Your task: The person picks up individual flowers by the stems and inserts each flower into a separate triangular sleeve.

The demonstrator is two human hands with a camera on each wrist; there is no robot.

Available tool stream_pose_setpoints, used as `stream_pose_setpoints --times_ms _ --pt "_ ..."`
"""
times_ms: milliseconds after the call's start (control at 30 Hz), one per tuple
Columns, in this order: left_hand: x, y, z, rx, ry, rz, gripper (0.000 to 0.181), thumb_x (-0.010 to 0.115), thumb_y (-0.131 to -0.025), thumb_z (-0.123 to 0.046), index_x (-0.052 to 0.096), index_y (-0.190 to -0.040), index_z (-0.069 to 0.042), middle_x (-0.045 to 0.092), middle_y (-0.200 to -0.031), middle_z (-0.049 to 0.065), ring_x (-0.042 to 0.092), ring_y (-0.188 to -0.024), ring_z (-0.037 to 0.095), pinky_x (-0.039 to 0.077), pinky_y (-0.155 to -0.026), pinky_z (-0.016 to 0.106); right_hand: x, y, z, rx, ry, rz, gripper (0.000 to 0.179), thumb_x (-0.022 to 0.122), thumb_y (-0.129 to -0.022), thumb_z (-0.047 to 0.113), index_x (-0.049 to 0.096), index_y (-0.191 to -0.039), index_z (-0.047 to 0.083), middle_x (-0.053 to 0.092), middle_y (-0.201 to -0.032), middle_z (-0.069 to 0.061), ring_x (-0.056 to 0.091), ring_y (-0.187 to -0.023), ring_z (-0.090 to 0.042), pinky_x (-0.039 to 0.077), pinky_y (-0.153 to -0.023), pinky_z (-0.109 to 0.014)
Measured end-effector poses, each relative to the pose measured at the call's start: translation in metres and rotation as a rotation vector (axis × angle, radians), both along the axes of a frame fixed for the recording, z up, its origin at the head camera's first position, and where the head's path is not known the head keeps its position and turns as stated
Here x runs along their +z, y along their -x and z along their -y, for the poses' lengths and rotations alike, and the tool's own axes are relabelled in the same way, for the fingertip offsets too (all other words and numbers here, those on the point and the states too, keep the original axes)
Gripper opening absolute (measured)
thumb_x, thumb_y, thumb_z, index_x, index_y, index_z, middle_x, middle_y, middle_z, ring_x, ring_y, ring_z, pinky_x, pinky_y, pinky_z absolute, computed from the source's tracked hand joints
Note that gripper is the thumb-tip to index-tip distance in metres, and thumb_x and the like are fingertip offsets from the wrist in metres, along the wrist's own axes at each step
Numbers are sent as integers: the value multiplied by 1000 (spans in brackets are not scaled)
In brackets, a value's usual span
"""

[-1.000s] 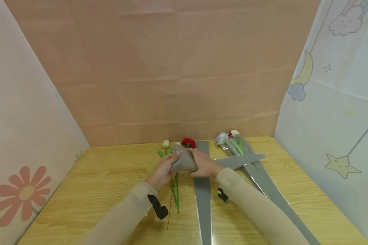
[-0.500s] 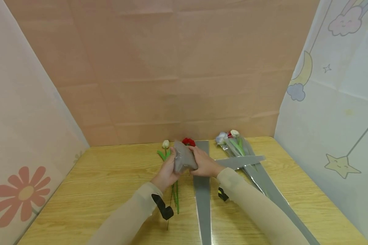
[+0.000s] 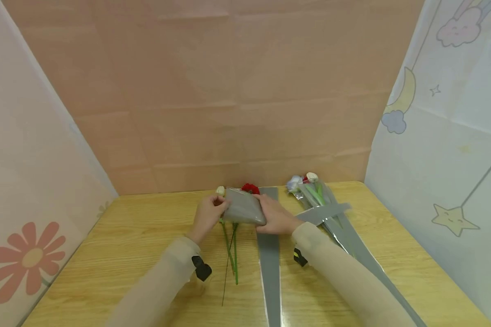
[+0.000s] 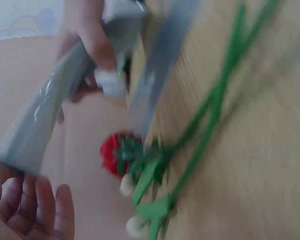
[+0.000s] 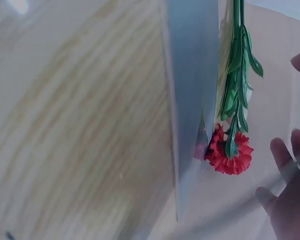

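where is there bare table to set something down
Widest: the left side of the yellow wood-grain table, between the flower-printed white sheet and left beige sleeve. Also its right margin, between the rightmost grey plastic strip and star-printed white sheet. Crowded: back middle, with left hand, right hand, folded grey plastic, ruffled red flower, green stems.

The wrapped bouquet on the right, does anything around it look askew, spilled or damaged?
One thing looks askew: a gray strip lies crosswise over the wrapped bouquet, out of line with its length, with one end jutting past the right side. I see nothing spilled and no plain damage.
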State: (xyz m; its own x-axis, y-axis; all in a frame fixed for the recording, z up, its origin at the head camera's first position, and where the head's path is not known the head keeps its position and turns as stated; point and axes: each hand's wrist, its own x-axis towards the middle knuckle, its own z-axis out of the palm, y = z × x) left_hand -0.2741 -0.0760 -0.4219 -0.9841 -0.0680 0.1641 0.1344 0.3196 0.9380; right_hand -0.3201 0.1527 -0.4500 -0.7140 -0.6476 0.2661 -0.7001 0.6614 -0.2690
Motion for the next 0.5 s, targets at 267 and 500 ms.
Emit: stream_pose_setpoints --times_ms 267,500 --pt "13 -2 -2 -204 10 271 29 72 -88 -25 65 -100 1 64 -86 9 65 -73 20 59 -72 38 5 0 -3 -26 -81 -82 100 81 -68 36 28 -148 8 49 -122 -8 47 -107 -22 40 -98 -47" --pt "19 -1 -3 -57 358 131 23 72 -87 -24 67 -93 -2 64 -80 9 56 -65 17 47 -56 28 6 -1 -3 -27 -111 -94 100 80 -70 38 27 -149 9 48 -124 -8 46 -115 -24 35 -107 -49"
